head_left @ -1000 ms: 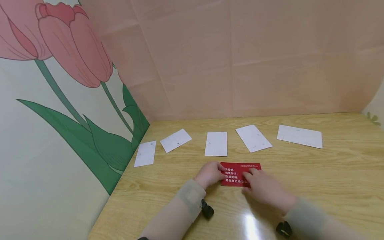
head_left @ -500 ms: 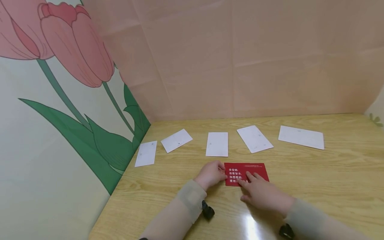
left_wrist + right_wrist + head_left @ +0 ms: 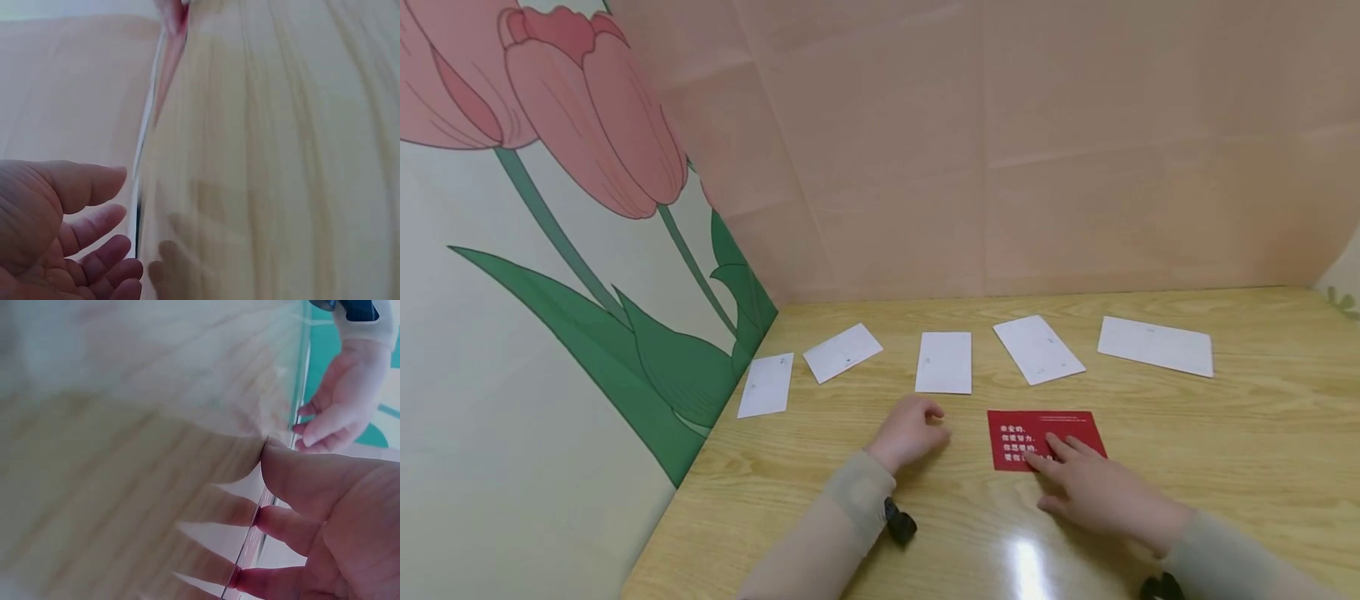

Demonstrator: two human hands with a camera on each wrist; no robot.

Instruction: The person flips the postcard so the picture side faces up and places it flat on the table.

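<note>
A red card [image 3: 1019, 430] with white printed characters lies flat on the wooden table. My right hand [image 3: 1101, 498] rests on its right part with fingers spread and straight, covering some of the print. In the right wrist view, the thumb and fingers of my right hand [image 3: 331, 519] touch down at the surface. To the left of the card, my left hand [image 3: 910, 435] is apart from it and holds nothing. The left wrist view has the fingers of my left hand [image 3: 69, 234] loosely bent, with the red card [image 3: 170, 72] seen nearly edge-on beyond.
Several white cards lie spread in a row behind the hands, among them an upright one [image 3: 943, 363] and a slanted one [image 3: 1039, 350]. A pink sheet [image 3: 1000, 150] rises at the table's back. A tulip-printed panel [image 3: 587, 167] borders the left side.
The red card has slid to the right under my right hand, clearing more of its left side. My left hand has let go of the card's left edge and drawn slightly left.
</note>
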